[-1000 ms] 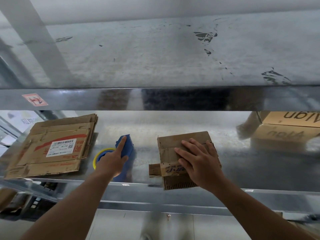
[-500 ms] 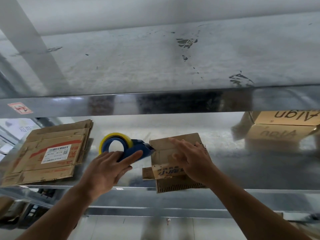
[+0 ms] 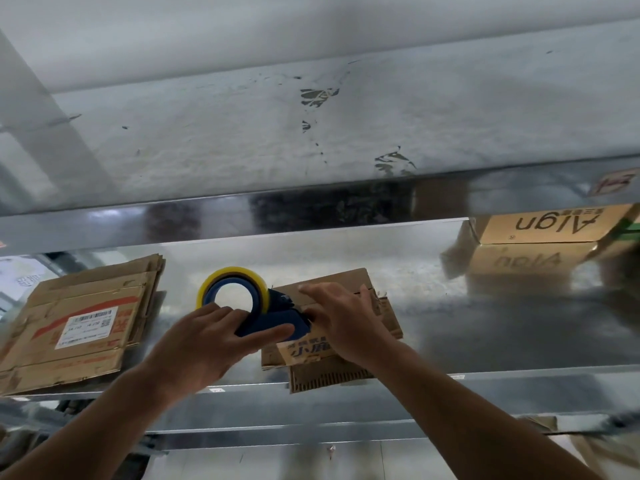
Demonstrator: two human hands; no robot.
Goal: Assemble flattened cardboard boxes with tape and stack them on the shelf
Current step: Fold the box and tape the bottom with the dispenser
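The left hand [image 3: 207, 344] now grips the tape dispenser [image 3: 270, 322] and has carried it right, onto the left edge of the small flattened box [image 3: 384, 317], with its yellow roll now turned face-on. The right hand [image 3: 343, 323] has slid left across the box to the dispenser's nose.

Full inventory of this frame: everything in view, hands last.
tape dispenser: 1, blue with a yellow roll, middle of the lower level
small flattened box: 1, brown, right of the dispenser, overhanging the front edge
flattened cardboard stack: 1 stack, brown with a white label, left on the lower level
printed box: 1, tan, back right of the lower level
metal shelf: 2 levels, silver
left hand: 1, grips the dispenser
right hand: 1, rests on the small flattened box
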